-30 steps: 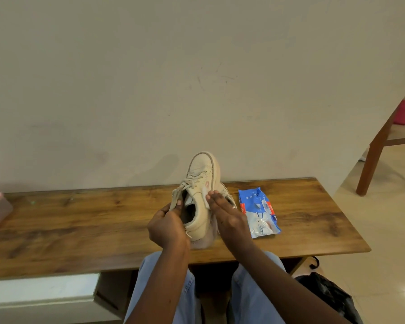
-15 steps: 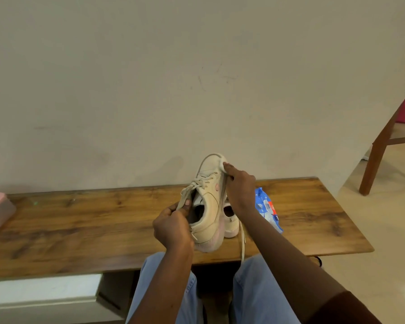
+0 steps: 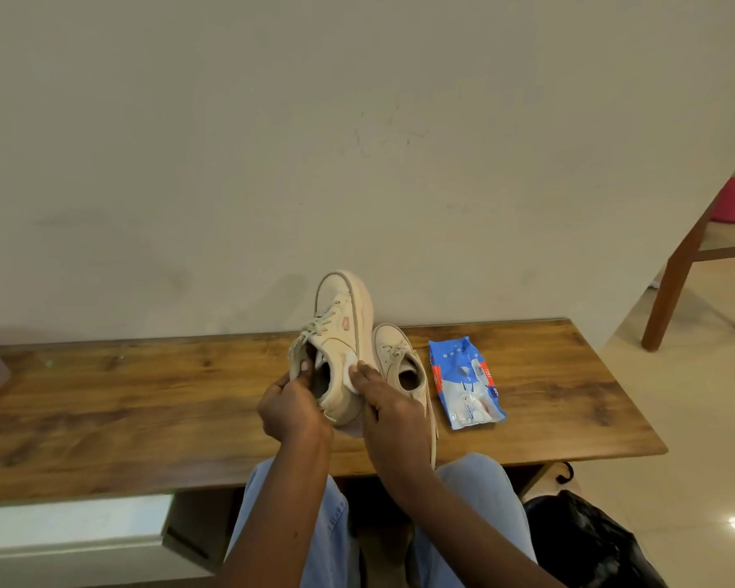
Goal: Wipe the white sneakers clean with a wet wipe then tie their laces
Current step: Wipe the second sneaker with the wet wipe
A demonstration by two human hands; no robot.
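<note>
From the head view, a person sits at a wooden surface (image 3: pixel 145 401) set against a plain wall, with both hands on one white sneaker (image 3: pixel 343 333). This sneaker is lifted off the surface, toe tilted up toward the wall and opening facing the camera. The left hand (image 3: pixel 291 407) has its grip closed on the shoe's heel end, the thumb hooked at the edge of the opening and the fingers curled round the outside. The right hand (image 3: pixel 393 422) lies along the shoe's right side, its fingers fairly straight and pressing a white wet wipe (image 3: pixel 349 375) flat against the upper; this grip is not closed round anything. Loose laces (image 3: pixel 310 333) droop over the tongue. The second sneaker (image 3: pixel 399 367) stands on the surface just right of the raised one, toe toward the wall, with a lace trailing past the near edge. A blue wipes pack (image 3: pixel 463 384) lies near it on the right. Blue jeans (image 3: pixel 285 524) show below, a black bag (image 3: pixel 590 541) sits on the floor, and a wooden chair leg (image 3: pixel 671 299) stands further right.
</note>
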